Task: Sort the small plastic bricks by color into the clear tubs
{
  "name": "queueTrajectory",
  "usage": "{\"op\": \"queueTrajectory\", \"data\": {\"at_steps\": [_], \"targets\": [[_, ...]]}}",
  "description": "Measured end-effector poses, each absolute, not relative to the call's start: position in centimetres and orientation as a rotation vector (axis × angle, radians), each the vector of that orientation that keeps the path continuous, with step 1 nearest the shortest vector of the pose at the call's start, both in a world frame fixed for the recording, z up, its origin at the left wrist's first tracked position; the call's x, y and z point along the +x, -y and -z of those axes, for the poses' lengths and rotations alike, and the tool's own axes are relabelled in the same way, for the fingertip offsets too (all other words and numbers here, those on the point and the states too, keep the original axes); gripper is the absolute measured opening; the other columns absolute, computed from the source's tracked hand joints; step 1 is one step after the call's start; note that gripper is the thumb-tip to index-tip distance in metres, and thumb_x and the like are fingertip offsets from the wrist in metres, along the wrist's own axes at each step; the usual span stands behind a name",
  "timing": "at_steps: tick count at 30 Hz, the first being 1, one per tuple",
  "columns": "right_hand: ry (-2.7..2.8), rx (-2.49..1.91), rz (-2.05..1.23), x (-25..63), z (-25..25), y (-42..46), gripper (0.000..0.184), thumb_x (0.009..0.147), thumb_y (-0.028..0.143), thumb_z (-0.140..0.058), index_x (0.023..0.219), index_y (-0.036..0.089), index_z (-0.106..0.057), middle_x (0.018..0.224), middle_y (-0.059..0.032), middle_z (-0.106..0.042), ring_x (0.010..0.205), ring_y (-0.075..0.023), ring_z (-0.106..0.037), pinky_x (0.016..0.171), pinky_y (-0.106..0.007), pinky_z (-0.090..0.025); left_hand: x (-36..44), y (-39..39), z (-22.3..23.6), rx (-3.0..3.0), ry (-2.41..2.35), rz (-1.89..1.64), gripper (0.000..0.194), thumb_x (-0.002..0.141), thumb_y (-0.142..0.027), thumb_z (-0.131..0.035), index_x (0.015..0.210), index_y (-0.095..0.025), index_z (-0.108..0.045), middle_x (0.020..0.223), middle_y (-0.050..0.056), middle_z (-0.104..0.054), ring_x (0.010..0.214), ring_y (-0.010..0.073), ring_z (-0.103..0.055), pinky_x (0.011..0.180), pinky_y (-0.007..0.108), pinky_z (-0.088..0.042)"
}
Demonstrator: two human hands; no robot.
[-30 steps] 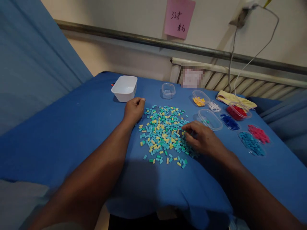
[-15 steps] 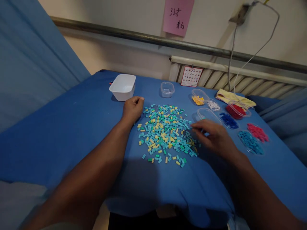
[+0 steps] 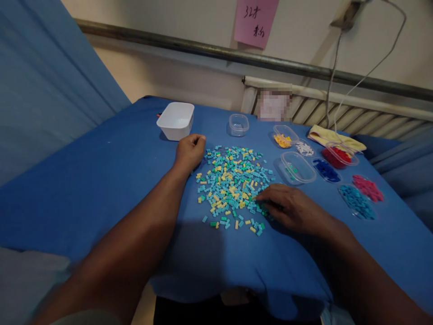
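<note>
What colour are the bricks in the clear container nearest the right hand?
Those bricks are green: head view.

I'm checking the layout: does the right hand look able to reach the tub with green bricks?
Likely yes: the right hand is at the brick pile, the tub just beyond, with no other container between.

The surface (image 3: 98, 194) before you is draped in matt blue cloth (image 3: 199, 253), softly creased along its front edge. Your toy building bricks (image 3: 233, 180) look like hard, smooth plastic. Ahead of you, the white tub (image 3: 174, 134) is smooth, opaque plastic, and the square container (image 3: 237, 132) to its right is thin, clear plastic with a glossy rim. The yellow cloth (image 3: 324, 134) on your right looks soft. The rail (image 3: 203, 48) you face looks like dull, worn metal, the radiator (image 3: 306, 104) below like painted metal, and the pink note (image 3: 256, 22) above like matt paper.
</note>
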State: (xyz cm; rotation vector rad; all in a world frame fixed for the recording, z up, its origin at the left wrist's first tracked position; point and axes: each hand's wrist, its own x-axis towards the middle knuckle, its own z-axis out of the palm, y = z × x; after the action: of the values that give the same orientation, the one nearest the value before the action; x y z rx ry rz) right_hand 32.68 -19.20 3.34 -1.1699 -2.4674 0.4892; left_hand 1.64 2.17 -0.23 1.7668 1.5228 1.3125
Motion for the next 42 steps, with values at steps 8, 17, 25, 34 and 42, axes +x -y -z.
{"op": "queueTrajectory", "data": {"at_steps": [8,17,25,34,42], "targets": [[2.515,-1.273,-0.506,32.5,-4.0,19.9,0.037,0.098,0.008,-0.057,0.128,0.021,-0.074,0.118,-0.0098,-0.078,0.109,-0.0257,-0.073,0.096,-0.043,-0.06,1.6,-2.1,0.1,1.787,-1.522,-1.308,0.03,0.096,-0.044,-0.063,0.088,-0.018,-0.077,0.082,0.005,-0.075,0.079,0.0224,-0.065,0.074,0.033,-0.048],[2.423,-1.262,-0.457,31.9,-4.4,19.7,0.023,0.099,0.014,-0.061,0.117,0.02,-0.074,0.106,-0.0094,-0.075,0.099,-0.0247,-0.07,0.087,-0.04,-0.057,1.6,-2.4,0.4,1.796,-1.519,-1.313,0.031,0.096,-0.043,-0.062,0.092,-0.018,-0.079,0.086,0.005,-0.077,0.082,0.0225,-0.067,0.074,0.032,-0.048],[2.508,-1.429,-0.451,30.7,-4.2,19.5,0.015,0.104,0.021,-0.063,0.106,0.021,-0.078,0.095,-0.0072,-0.076,0.092,-0.024,-0.07,0.081,-0.036,-0.052,1.7,-2.4,0.5,1.796,-1.523,-1.307,0.032,0.095,-0.044,-0.062,0.09,-0.017,-0.079,0.083,0.004,-0.076,0.078,0.0209,-0.065,0.071,0.031,-0.046],[2.466,-1.47,-0.494,29.7,-4.2,19.8,0.015,0.095,0.011,-0.061,0.097,0.022,-0.072,0.094,-0.0046,-0.076,0.091,-0.0224,-0.068,0.081,-0.035,-0.05,1.6,-2.4,0.5,1.791,-1.507,-1.312,0.031,0.095,-0.044,-0.063,0.089,-0.019,-0.079,0.084,0.005,-0.076,0.08,0.0223,-0.066,0.074,0.033,-0.049],[2.079,-1.451,-0.419,31.3,-4.7,19.6,0.01,0.096,0.022,-0.065,0.103,0.023,-0.072,0.092,-0.0033,-0.076,0.077,-0.0187,-0.068,0.07,-0.032,-0.053,1.6,-2.4,0.5,1.794,-1.529,-1.311,0.031,0.095,-0.044,-0.062,0.093,-0.019,-0.08,0.087,0.006,-0.078,0.083,0.0231,-0.067,0.075,0.033,-0.05]]}}
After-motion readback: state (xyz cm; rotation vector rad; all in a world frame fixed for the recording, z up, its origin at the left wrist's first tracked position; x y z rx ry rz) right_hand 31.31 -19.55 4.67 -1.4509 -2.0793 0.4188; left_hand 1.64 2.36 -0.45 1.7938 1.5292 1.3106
